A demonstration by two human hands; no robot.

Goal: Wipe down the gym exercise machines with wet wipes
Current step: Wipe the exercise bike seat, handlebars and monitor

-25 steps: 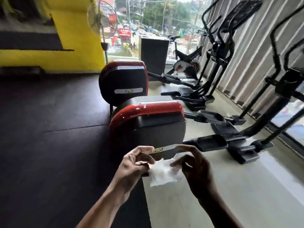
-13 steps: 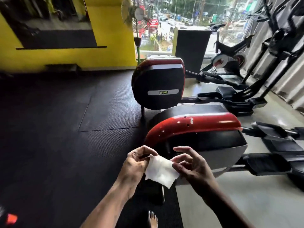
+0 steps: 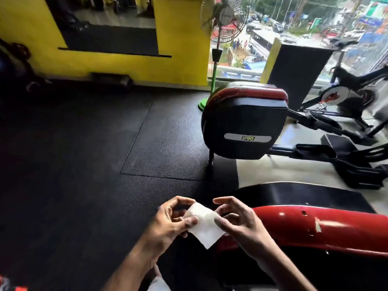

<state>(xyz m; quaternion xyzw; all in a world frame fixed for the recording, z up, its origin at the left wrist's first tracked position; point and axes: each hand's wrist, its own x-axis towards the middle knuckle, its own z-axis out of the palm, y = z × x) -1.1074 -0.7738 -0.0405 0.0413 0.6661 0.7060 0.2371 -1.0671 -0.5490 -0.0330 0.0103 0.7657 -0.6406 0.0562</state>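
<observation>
A white wet wipe (image 3: 204, 226), folded into a small square, is held between both hands in front of me. My left hand (image 3: 171, 220) pinches its left edge with thumb and fingers. My right hand (image 3: 237, 222) pinches its right edge. Just right of my hands lies the red and black housing of the nearest elliptical machine (image 3: 310, 229), with scuffs on its red top. A second elliptical housing (image 3: 244, 120), black with a red top and a grey label, stands farther back.
Black rubber mat flooring (image 3: 94, 164) fills the left. A green pedestal fan (image 3: 216, 59) stands by the yellow wall (image 3: 180, 49). Black pedals and arms (image 3: 340, 152) stretch to the right, with a spin bike (image 3: 352, 95) at the window.
My view has swung left and down, so the machines sit farther right. The wipe has gone from crumpled to a flat folded square between both hands.
</observation>
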